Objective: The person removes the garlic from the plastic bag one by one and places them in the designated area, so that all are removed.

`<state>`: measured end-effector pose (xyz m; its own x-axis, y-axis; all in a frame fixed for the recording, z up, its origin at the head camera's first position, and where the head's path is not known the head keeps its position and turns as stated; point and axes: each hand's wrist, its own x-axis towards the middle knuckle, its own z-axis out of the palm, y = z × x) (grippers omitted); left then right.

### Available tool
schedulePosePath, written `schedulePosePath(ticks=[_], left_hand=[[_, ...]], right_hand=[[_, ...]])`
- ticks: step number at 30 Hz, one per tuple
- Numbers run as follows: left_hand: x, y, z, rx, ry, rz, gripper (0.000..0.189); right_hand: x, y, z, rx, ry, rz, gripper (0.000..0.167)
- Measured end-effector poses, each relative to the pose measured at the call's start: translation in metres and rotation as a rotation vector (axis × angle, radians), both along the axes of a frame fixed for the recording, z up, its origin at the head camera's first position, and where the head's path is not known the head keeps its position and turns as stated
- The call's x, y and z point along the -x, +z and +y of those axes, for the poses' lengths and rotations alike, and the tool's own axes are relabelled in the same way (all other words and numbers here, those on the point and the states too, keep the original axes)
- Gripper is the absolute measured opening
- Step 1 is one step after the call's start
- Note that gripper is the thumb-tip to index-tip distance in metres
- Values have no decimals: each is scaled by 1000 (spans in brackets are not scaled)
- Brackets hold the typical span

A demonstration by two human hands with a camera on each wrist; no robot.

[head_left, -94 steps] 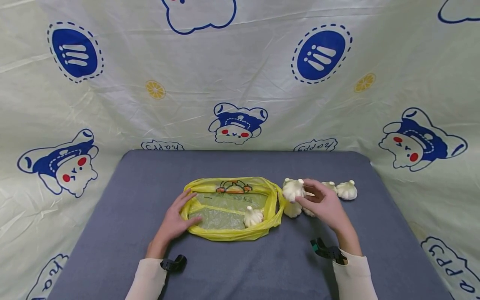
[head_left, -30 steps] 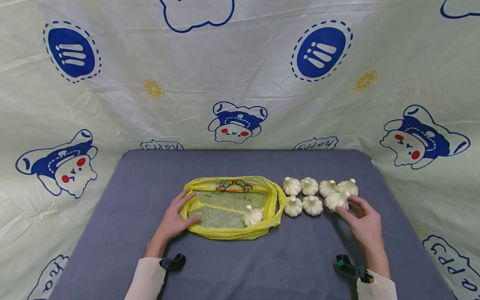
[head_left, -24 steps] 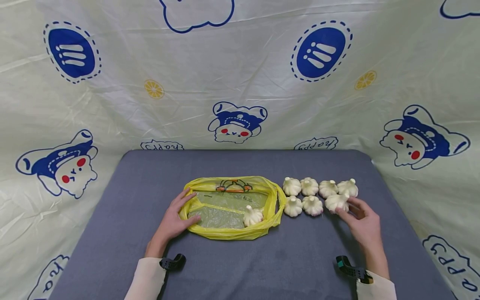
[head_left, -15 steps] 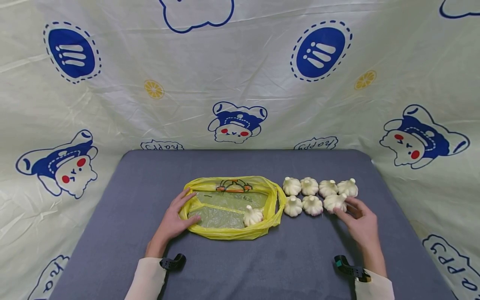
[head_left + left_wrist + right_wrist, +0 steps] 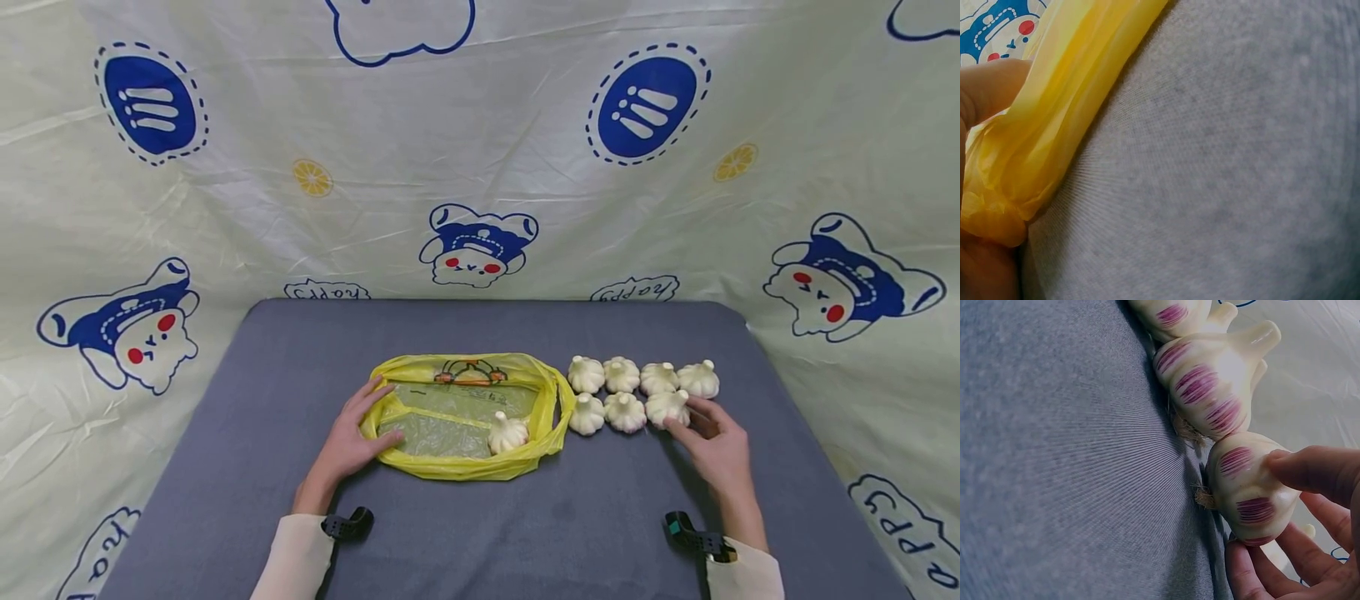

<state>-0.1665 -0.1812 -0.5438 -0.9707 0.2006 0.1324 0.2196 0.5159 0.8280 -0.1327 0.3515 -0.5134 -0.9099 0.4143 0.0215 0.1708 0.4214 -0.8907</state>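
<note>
A yellow plastic bag point(image 5: 438, 471) lies with its mouth spread wide on the table, one garlic bulb point(image 5: 507, 434) inside near the front right. At the bag's left rim is my left hand point(image 5: 351, 439), its thumb and fingers hooked over the edge; the left wrist view shows the thumb point(image 5: 994, 87) passing behind the yellow film. My right hand point(image 5: 716, 446) pinches a white garlic bulb with purple streaks point(image 5: 1250, 487) between thumb and fingertips. That bulb sits low at the right end of the front row, touching the neighbouring garlic bulb point(image 5: 1207, 381).
More garlic bulbs stand right of the bag in two rows, among them a front-row bulb point(image 5: 587, 414) and a far-right back-row bulb point(image 5: 698, 379). They rest on a grey cloth-covered table point(image 5: 480, 542). A printed sheet point(image 5: 480, 125) hangs behind it.
The right hand carried the garlic bulb from beside the bag to the right end of the front row, then shifted it slightly left against its neighbour. The left hand stays at the bag.
</note>
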Motion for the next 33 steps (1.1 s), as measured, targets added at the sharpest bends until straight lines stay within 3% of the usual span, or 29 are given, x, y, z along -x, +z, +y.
schedulePosePath(ticks=[9, 19, 33], left_hand=[[-1, -1, 1, 5, 2, 2, 74], [-1, -2, 0, 6, 3, 8, 75], [0, -1, 1, 4, 1, 9, 75]], right_hand=[[2, -2, 1, -43, 22, -5, 49], [2, -2, 2, -71, 84, -62, 60], [2, 3, 2, -74, 69, -66, 59]])
